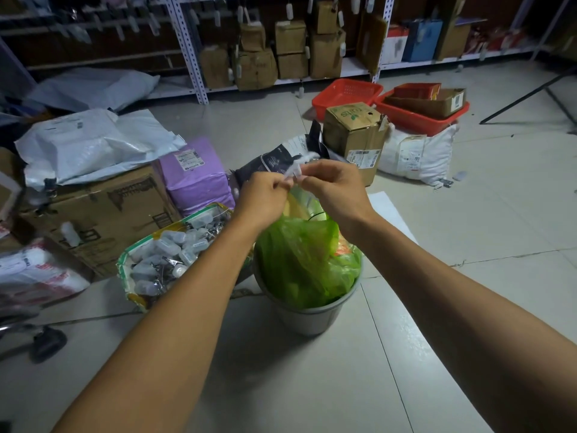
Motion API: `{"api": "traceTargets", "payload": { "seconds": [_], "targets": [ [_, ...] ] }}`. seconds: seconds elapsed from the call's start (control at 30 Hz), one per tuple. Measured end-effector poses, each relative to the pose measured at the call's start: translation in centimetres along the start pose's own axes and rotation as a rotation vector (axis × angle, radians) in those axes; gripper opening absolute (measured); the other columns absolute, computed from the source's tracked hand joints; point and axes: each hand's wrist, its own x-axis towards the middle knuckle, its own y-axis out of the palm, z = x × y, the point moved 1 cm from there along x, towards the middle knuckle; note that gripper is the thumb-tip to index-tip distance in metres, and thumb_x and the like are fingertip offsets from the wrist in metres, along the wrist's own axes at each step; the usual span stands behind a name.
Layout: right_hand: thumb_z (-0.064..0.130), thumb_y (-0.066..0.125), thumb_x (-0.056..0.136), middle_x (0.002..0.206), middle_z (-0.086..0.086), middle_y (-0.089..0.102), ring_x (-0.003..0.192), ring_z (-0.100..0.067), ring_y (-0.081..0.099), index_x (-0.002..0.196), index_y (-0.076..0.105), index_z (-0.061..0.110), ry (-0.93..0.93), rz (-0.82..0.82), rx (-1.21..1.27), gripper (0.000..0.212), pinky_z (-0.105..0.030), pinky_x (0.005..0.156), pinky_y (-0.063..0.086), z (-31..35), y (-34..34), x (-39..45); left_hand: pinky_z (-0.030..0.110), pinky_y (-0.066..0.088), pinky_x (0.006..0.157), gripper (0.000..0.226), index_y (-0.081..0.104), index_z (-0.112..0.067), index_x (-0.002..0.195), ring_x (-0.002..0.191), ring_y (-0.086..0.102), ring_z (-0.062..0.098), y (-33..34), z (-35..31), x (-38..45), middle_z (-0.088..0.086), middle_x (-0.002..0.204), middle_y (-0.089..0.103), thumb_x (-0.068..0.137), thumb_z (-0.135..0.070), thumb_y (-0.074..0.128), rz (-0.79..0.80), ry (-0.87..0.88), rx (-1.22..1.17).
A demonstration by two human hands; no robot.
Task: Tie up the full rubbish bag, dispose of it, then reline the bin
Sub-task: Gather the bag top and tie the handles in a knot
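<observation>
A grey bin (307, 317) stands on the tiled floor, lined with a thin clear rubbish bag (304, 198) stuffed with green plastic (299, 260) and other waste. The bag's top is pulled up into twisted white ends (298, 165) above the bin. My left hand (265, 195) pinches one end from the left. My right hand (334, 185) grips the other end from the right. Both hands meet directly above the bin's far rim, knuckles nearly touching.
A sack of small white bottles (168, 254) leans against the bin's left side. Cardboard boxes (100, 214), purple parcels (196, 173) and white mailers crowd the left. A carton (356, 132), a black bag and red baskets (421, 117) lie behind. Shelving (281, 51) lines the back wall.
</observation>
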Motion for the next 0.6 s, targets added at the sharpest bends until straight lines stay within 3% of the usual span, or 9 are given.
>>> {"api": "traceTargets", "payload": {
  "seconds": [0.1,0.17,0.27,0.33,0.4,0.47,0.53,0.6],
  "targets": [
    [0.01,0.072,0.083,0.084,-0.002,0.076,0.081,-0.012,0.07,0.088,0.077,0.014,-0.072,-0.041,-0.054,0.007,-0.032,0.075,0.058,0.3,-0.2,0.3,0.041,0.052,0.083,0.016,0.068,-0.031,0.085,0.087,0.065,0.025,0.2,-1.6,-0.8,-0.003,0.083,0.068,0.085,-0.036,0.052,0.179,0.007,0.121],
    [0.015,0.074,0.081,0.085,0.001,0.075,0.085,-0.013,0.07,0.088,0.078,0.017,-0.083,-0.055,-0.111,0.009,-0.038,0.083,0.058,0.4,-0.4,0.4,0.054,0.044,0.099,0.034,0.065,-0.031,0.103,0.106,0.063,0.029,0.2,-2.2,-1.3,0.001,0.1,0.07,0.074,-0.041,0.052,0.268,0.044,0.147],
    [0.015,0.074,0.082,0.087,0.0,0.075,0.088,-0.015,0.071,0.09,0.078,0.016,-0.055,-0.019,-0.112,0.009,-0.043,0.085,0.059,0.6,-0.2,0.2,0.065,0.034,0.106,0.039,0.063,-0.032,0.105,0.117,0.059,0.032,0.4,-2.4,-1.5,0.006,0.105,0.069,0.073,-0.054,0.059,0.351,0.099,0.077],
    [0.01,0.072,0.084,0.091,-0.004,0.075,0.09,-0.018,0.072,0.094,0.077,0.011,-0.045,0.011,-0.089,0.011,-0.044,0.085,0.059,0.6,-0.1,0.1,0.063,0.035,0.106,0.047,0.066,-0.028,0.108,0.117,0.06,0.029,0.6,-2.1,-1.3,0.003,0.107,0.071,0.074,-0.06,0.058,0.332,0.097,0.051],
    [0.004,0.068,0.086,0.094,-0.009,0.076,0.092,-0.022,0.072,0.096,0.076,0.006,-0.051,0.026,-0.052,0.013,-0.041,0.088,0.058,0.6,0.0,0.1,0.054,0.042,0.102,0.039,0.07,-0.027,0.102,0.11,0.064,0.03,0.9,-1.6,-1.1,0.003,0.098,0.073,0.081,-0.057,0.057,0.252,0.087,-0.011],
    [-0.001,0.064,0.087,0.092,-0.008,0.076,0.087,-0.016,0.072,0.095,0.075,0.006,-0.059,0.03,-0.028,0.015,-0.03,0.082,0.059,0.7,-0.2,0.2,0.035,0.047,0.079,0.024,0.072,-0.028,0.084,0.084,0.069,0.02,1.0,-1.0,-0.8,-0.005,0.07,0.068,0.089,-0.048,0.061,0.187,0.074,-0.092],
    [-0.005,0.059,0.085,0.089,-0.003,0.075,0.081,-0.005,0.07,0.093,0.075,0.012,-0.065,0.032,-0.033,0.025,-0.018,0.072,0.056,0.7,-0.5,0.2,0.027,0.038,0.063,0.03,0.067,-0.027,0.065,0.053,0.053,0.002,1.0,-0.5,-0.6,-0.014,0.051,0.057,0.093,-0.039,0.063,0.15,0.06,-0.171],
    [-0.006,0.057,0.085,0.089,0.0,0.075,0.082,-0.003,0.068,0.09,0.074,0.016,-0.045,0.007,-0.019,0.028,-0.013,0.069,0.051,0.5,-0.9,0.4,0.026,0.034,0.057,0.039,0.063,-0.023,0.058,0.044,0.042,-0.004,0.9,-0.2,-0.4,-0.017,0.046,0.053,0.094,-0.037,0.062,0.115,0.05,-0.195]
  ]
}}
